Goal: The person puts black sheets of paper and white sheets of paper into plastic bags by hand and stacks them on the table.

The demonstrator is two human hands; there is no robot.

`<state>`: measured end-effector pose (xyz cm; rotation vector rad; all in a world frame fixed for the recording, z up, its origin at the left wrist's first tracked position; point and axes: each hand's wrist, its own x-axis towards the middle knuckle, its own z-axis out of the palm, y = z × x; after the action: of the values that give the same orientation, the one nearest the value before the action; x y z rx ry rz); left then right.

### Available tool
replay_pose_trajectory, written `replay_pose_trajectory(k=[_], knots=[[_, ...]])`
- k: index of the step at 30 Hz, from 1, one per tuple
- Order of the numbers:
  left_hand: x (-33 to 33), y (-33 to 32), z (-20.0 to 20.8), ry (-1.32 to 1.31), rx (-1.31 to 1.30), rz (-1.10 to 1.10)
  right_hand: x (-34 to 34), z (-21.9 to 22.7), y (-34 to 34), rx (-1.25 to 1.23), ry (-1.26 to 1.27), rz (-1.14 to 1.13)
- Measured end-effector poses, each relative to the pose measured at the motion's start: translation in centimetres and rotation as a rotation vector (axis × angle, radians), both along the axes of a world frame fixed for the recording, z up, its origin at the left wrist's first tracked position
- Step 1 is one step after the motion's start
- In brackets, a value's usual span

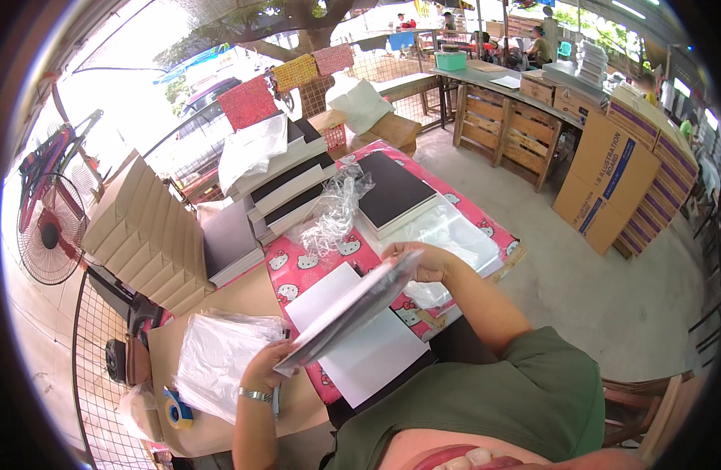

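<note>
My left hand (268, 366), with a metal watch at the wrist, grips the near left end of a thin pack of boards (353, 309). The far right end is in my right hand (425, 262). The pack is tilted above the table, its upper face pale and its lower side dark grey. White sheets (376, 362) lie beneath it on a pink patterned tablecloth (292, 270). Beyond my right hand are clear plastic sleeves (464, 235) and a stack of black-topped boards (396, 188). Near my left hand sits a pile of plastic-wrapped packs (219, 356).
Crumpled plastic strips (329, 223) lie mid-table. Black and white board stacks (294, 188) and brown folded packs (153, 235) stand at the back left. A tape roll (177, 410) is near the left edge, with a fan (51, 227) beyond. Cartons (611, 180) stand at right.
</note>
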<state>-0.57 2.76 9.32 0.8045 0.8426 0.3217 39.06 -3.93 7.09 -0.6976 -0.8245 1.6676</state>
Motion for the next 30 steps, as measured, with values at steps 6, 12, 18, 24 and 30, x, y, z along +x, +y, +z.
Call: replay_pose_trajectory(k=[6, 12, 18, 24, 30], knots=[[0.0, 2.6, -15.4, -0.026, -0.215, 0.123, 0.0, -17.1, 0.7, -0.364, 0.044, -0.124], [-0.8, 1.9, -20.1, 0.271, 0.257, 0.292, -0.6, -18.5, 1.9, -0.262, -0.366, -0.167], [-1.9, -4.1, -16.3, 0.77, 1.714, 0.091, -2.4, -9.1, -4.2, 0.633, -1.339, -0.177], [0.4, -6.3, -11.6, -0.035, 1.449, 0.165, -4.3, -8.8, -4.4, 0.662, -0.751, -0.02], [1.2, -4.6, -4.4, 0.031, 0.949, 0.513, -6.9, -3.7, -1.1, 0.317, -0.797, -0.317]])
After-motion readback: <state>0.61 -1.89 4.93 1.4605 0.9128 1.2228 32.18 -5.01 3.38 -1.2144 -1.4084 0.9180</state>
